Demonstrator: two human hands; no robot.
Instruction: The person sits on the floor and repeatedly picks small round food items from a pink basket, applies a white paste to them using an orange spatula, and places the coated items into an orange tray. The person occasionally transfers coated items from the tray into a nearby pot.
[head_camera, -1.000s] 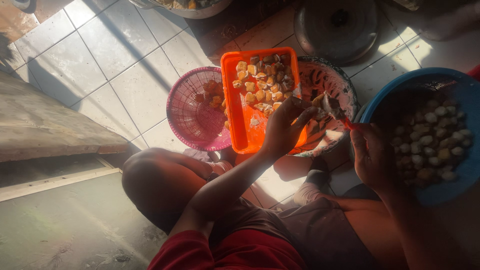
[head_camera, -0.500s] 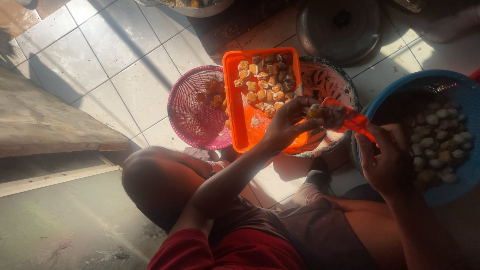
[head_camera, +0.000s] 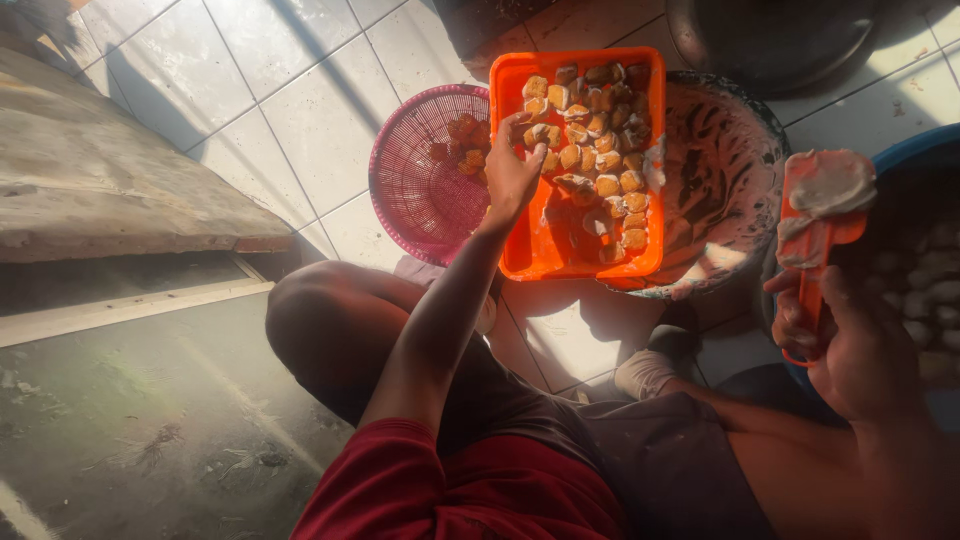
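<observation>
Seated person on tiled floor, filling golden tofu puffs from an orange tray.

Left hand (head_camera: 512, 165): fingertips pinched together on one tofu puff (head_camera: 541, 133) at the near-left edge of the orange tray (head_camera: 520, 255), which rests across a paste-smeared bowl (head_camera: 735, 180). Right hand (head_camera: 850, 345): grip closed round the handle of an orange spatula (head_camera: 815, 235) loaded with pale paste, held above a blue basin (head_camera: 900, 155). Puffs look light, spongy and easily crushed, likely greasy; best taken by the sides with fingertips. Pink plastic basket (head_camera: 415, 190) beside the tray holds a few pieces. Basin contents lie in shadow, pale lumps only; a dark pan at the top is cut off.
</observation>
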